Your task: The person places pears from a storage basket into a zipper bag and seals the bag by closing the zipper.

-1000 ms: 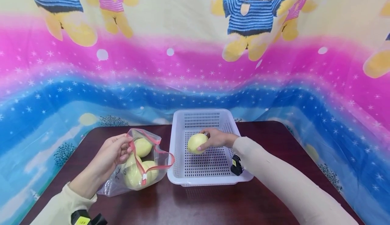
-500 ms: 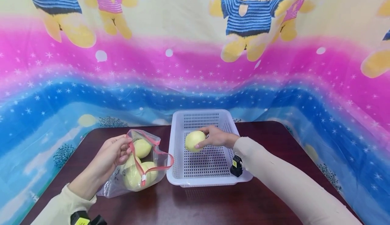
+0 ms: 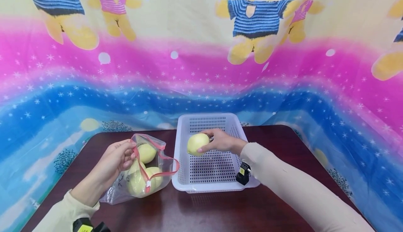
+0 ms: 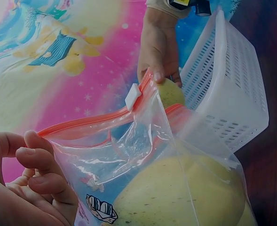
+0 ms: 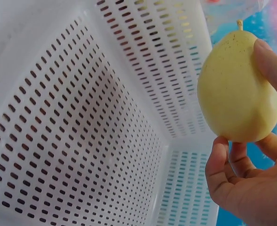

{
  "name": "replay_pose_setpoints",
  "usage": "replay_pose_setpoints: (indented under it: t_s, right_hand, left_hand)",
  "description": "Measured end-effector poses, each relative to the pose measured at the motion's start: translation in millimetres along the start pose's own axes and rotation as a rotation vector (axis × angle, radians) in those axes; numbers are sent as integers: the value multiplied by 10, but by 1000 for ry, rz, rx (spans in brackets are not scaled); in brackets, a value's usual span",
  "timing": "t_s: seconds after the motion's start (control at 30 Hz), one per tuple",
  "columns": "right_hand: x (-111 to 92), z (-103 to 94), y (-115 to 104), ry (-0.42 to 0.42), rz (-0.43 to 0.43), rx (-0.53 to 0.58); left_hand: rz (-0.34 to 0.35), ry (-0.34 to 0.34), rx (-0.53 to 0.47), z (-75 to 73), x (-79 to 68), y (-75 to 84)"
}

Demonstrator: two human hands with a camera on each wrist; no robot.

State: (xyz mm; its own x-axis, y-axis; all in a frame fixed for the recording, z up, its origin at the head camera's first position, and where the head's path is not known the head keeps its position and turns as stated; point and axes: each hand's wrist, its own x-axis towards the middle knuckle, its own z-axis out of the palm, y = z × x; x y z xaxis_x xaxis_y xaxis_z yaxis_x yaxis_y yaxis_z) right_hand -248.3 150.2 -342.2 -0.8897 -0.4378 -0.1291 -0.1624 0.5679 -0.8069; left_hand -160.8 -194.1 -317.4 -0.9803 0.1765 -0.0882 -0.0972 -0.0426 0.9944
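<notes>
In my right hand (image 3: 217,141) I grip a pale yellow pear (image 5: 239,87), thumb on one side and fingers on the other, its short stem showing in the right wrist view. Hand and pear are over the left part of a white perforated plastic basket (image 3: 247,183). My left hand (image 3: 114,158) pinches the red zip edge of a clear zip bag (image 4: 124,155), holding its mouth open. Several pears (image 3: 147,153) lie inside the bag, just left of the basket. A white slider (image 4: 133,97) sits on the zip.
Bag and basket rest on a dark red-brown table (image 3: 207,212). A patterned cloth (image 3: 201,67) with bears and snowflakes hangs behind and around the table. Each sleeve carries a small black camera (image 3: 243,173).
My right hand has moved a little left and up with the pear, toward the bag. The left hand and the bag have hardly moved.
</notes>
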Motion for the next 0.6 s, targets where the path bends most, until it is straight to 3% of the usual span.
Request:
replay_pose_setpoints:
  t_s: [0.6]
  right_hand:
    - [-100, 104, -149, 113, -27, 64]
  left_hand:
    - [1, 1, 8, 7, 10, 3]
